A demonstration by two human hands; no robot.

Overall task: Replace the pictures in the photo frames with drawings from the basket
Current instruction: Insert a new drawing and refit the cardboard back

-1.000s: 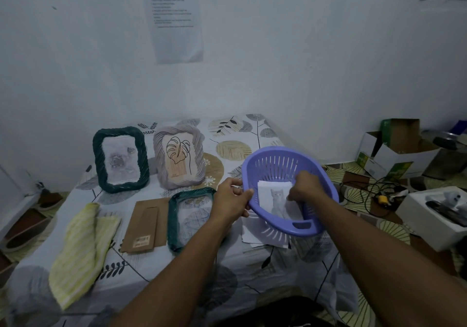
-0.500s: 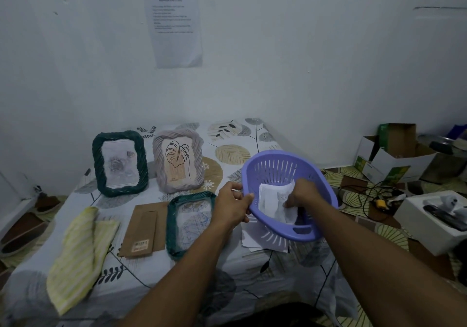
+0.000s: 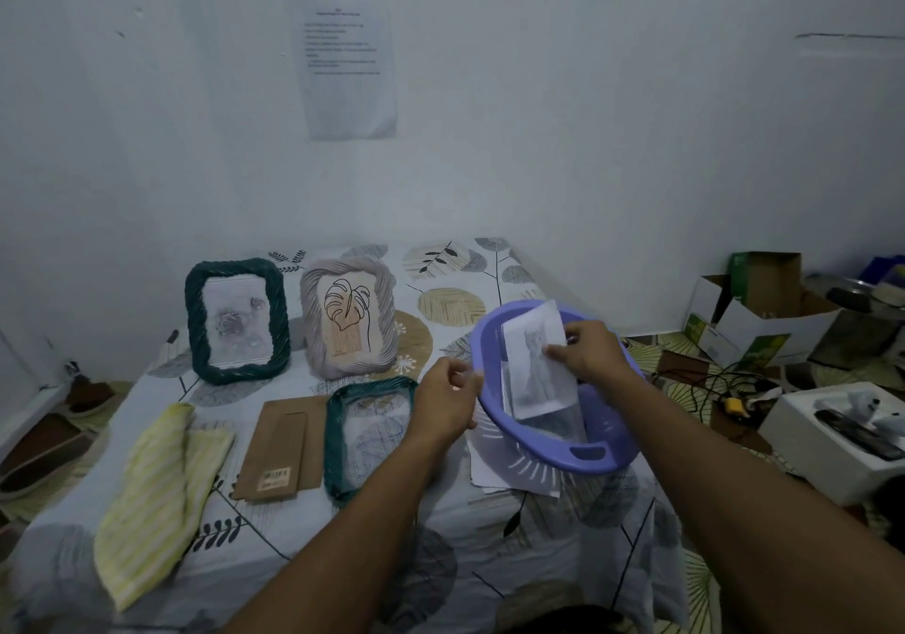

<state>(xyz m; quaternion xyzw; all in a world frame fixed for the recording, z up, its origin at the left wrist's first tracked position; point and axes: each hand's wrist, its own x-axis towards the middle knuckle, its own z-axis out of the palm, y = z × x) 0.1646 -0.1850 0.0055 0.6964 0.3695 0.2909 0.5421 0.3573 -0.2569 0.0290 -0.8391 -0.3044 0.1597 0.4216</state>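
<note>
My left hand (image 3: 443,401) grips the left rim of the purple plastic basket (image 3: 592,454), which is tilted toward me. My right hand (image 3: 590,352) pinches a cat drawing (image 3: 536,364) on white paper, lifted partly above the basket rim. More sheets lie inside the basket below it. A dark green frame (image 3: 236,320) and a grey frame (image 3: 348,316) with a leaf picture stand upright at the back. A third green frame (image 3: 369,437) lies flat on the table, with its brown backing board (image 3: 284,447) to its left.
A yellow striped cloth (image 3: 156,496) lies at the front left. Loose white papers (image 3: 494,472) sit under the basket. Cardboard boxes (image 3: 764,310), cables and a white box (image 3: 832,442) crowd the floor to the right. A wall stands close behind the table.
My right hand has drawn the cat drawing up out of the basket, from lying on the bottom to rising above the rim. My left hand stays on the basket's rim.
</note>
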